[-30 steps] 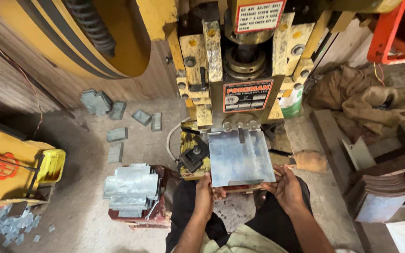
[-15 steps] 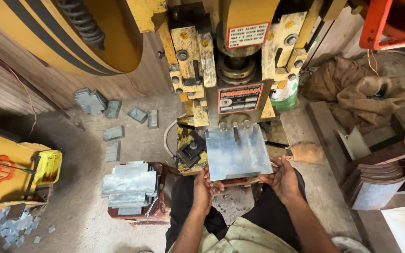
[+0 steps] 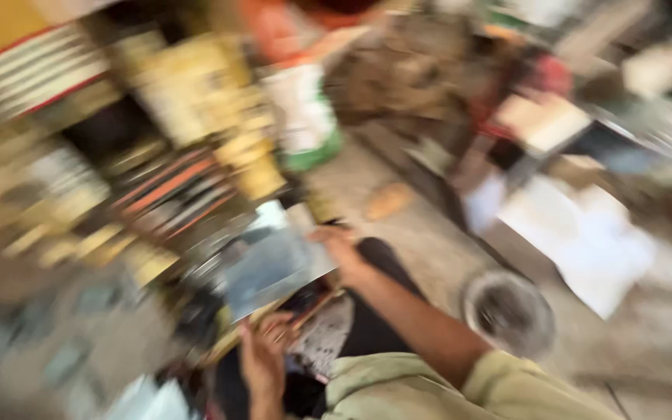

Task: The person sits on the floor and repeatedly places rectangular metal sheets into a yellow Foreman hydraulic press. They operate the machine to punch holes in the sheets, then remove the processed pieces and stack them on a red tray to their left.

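Note:
The view is heavily motion-blurred. A shiny rectangular metal sheet (image 3: pixel 270 260) lies at the base of a yellow press machine (image 3: pixel 173 132). My right hand (image 3: pixel 340 249) grips the sheet's far right edge. My left hand (image 3: pixel 262 354) holds its near edge, low in the picture. My olive sleeve and dark trousers show below the hands.
A round grey metal container (image 3: pixel 507 311) stands on the floor to my right. White flat sheets (image 3: pixel 585 241) lie further right. A green-and-white bucket (image 3: pixel 305 117) and brown sacking (image 3: pixel 398 78) sit behind the press. Clutter fills the right background.
The camera has swung sharply to the right and tilted, blurring everything. Both hands remain on the metal sheet at the press.

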